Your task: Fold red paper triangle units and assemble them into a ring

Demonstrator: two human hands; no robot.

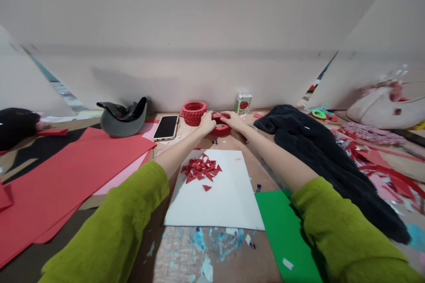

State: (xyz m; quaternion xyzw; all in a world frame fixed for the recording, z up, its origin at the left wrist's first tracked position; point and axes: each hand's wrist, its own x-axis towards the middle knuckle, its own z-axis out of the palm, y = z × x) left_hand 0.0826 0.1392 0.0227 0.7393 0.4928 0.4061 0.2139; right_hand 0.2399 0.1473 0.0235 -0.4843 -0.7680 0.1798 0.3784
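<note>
Both arms reach forward to a low red ring-shaped piece (221, 130) near the back of the table. My left hand (207, 123) is at its left side, fingers bent onto its rim. My right hand (233, 121) is at its right side, fingers closed on the upper edge. A taller red ring with a bumpy surface (192, 117) stands just left of my left hand. Nearer me lies a white sheet (215, 205) bearing a pile of small red folded paper triangles (201, 168), with one triangle (206, 188) apart from it.
A phone (166, 128) and grey cap (123, 117) lie left, by large red sheets (79, 163). Behind my right hand stands a small carton (243, 103). Dark cloth (305, 141), a green sheet (282, 230) and a white bag (387, 108) are on the right.
</note>
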